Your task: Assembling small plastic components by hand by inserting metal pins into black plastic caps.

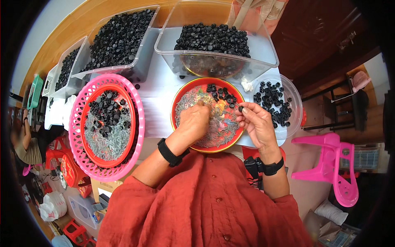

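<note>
A round red tray (177,101) with a gold rim stands in front of me. It holds a spread of thin grey metal pieces that look like screws (212,133), with several small black plastic caps (222,94) at its far side. My left hand (195,119) is over the tray's left part, fingers curled down among the screws; what they pinch, if anything, is hidden. At the tray's right rim my right hand (260,123) pinches a small black cap (241,108) between thumb and forefinger. Both wrists wear black bands.
Behind the tray stand clear bins (263,61) heaped with black caps. On the left, a pink basket (76,131) carries a red bowl (84,140) of caps and screws. A clear round lid (294,94) with caps lies right. A pink stool (319,164) stands beyond; another person (29,140) sits far left.
</note>
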The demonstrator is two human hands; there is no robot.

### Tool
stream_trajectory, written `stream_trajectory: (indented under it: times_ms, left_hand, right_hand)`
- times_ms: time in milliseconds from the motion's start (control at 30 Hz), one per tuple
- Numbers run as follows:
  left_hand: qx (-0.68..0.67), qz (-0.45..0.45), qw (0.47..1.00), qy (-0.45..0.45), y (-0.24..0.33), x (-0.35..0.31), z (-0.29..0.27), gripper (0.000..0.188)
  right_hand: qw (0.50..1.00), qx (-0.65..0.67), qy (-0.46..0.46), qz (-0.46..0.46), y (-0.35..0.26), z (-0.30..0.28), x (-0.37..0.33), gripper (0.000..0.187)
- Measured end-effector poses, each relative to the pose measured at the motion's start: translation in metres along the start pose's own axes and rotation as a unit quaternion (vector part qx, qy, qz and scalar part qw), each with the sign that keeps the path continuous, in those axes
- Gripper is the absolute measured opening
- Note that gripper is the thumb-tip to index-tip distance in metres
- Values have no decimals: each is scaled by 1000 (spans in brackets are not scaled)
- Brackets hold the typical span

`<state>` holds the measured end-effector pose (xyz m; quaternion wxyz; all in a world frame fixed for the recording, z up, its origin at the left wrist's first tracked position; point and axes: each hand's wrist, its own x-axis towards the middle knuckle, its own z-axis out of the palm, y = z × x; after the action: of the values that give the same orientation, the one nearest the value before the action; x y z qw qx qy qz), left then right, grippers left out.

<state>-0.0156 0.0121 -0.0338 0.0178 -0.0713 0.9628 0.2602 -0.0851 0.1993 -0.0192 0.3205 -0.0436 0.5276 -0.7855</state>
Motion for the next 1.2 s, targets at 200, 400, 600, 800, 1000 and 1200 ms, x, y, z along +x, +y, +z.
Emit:
stream_trajectory:
  times_ms: [200, 400, 600, 800, 1000, 1200]
  left_hand:
    - [-63, 22, 994, 82, -2, -5, -3, 7]
    - [-423, -80, 902, 10, 4, -5, -20, 2]
    - [-283, 60, 954, 74, 44, 5, -31, 12]
    - [-62, 91, 993, 49, 51, 39, -3, 18]
    - [21, 65, 998, 1, 41, 58, 20, 19]
    - [-32, 68, 997, -11, 46, 46, 2, 19]
  right_hand:
    - [999, 7, 25, -22, -1, -10, -3, 14]
    - [999, 3, 31, -26, 2, -16, -3, 15]
    - [947, -257, 92, -169, 6, -16, 9, 16]
    - [967, -185, 81, -154, -9, -10, 6, 17]
    - [980, -143, 70, -120, -3, -22, 2, 17]
    - [990, -89, 41, -103, 3, -34, -3, 17]
